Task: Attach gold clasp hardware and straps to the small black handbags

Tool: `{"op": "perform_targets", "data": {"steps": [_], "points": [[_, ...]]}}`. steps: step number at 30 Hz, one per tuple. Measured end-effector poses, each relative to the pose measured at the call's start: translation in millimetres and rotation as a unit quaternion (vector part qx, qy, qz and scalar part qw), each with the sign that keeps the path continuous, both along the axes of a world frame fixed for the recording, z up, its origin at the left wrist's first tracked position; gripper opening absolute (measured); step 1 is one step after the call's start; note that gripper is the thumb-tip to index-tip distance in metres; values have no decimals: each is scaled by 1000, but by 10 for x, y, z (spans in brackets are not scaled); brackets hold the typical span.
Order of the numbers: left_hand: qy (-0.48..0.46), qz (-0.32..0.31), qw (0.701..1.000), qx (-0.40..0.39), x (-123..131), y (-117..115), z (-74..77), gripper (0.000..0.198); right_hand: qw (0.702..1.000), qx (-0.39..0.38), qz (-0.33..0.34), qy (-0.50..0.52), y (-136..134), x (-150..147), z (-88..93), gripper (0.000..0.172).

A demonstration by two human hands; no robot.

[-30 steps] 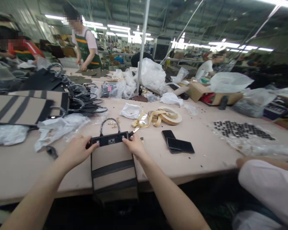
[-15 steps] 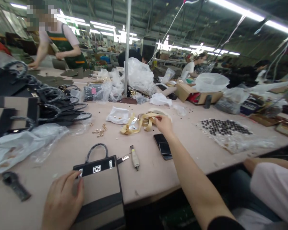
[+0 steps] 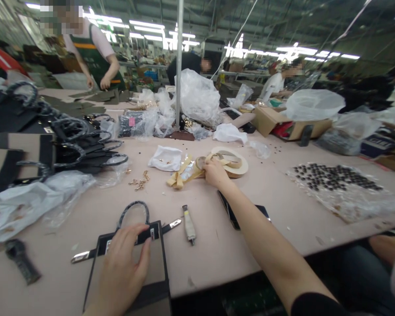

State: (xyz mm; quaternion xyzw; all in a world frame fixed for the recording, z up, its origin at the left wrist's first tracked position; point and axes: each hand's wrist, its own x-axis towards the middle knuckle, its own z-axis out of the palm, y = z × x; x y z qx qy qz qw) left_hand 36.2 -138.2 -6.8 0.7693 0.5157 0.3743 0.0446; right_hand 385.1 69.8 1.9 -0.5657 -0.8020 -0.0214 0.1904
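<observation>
A small taupe-and-black handbag (image 3: 151,267) lies at the table's front, its braided handle (image 3: 134,206) pointing away from me. My left hand (image 3: 123,259) rests on its upper front, thumb and fingers apart, hiding part of the metal fittings. Straps with metal ends stick out at both sides of the bag. Farther forward, my right hand (image 3: 216,172) has its fingers pinched on loose yellowish tape (image 3: 177,177) beside a pale tape roll (image 3: 240,164). A screwdriver-like tool with a wrapped grip (image 3: 189,226) lies right of the bag. Under my right forearm is a dark phone (image 3: 232,215), partly covered.
Black bags with braided handles (image 3: 72,127) are piled at the left. Gold clasps (image 3: 140,181) lie near a white cloth (image 3: 166,158). Dark studs (image 3: 335,177) spread over plastic at the right. A metal pole (image 3: 179,66) rises behind. A co-worker in an apron (image 3: 97,57) stands across the table.
My left hand has slid right across the bag's top, and a strap end now shows at its left. My right hand has shifted slightly left along the tape, uncovering the roll.
</observation>
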Motion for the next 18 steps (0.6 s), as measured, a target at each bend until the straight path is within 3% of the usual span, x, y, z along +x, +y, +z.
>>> {"op": "perform_targets", "data": {"steps": [5, 8, 11, 15, 18], "points": [[-48, -62, 996, -39, 517, 475, 375, 19, 995, 93, 5, 48, -605, 37, 17, 31], [-52, -125, 991, -22, 921, 779, 452, 34, 986, 140, 9, 93, -1056, -44, -67, 29], [47, -177, 981, -59, 1237, 995, 338, 47, 982, 127, 14, 136, -1389, -126, -198, 30], [193, -176, 960, -97, 1354, 1175, 77, 14, 986, 86, -26, 140, -1656, -100, -299, 29], [218, -153, 958, -102, 1279, 1268, -27, 14, 991, 22, -65, 112, -1791, 1, -252, 30]]}}
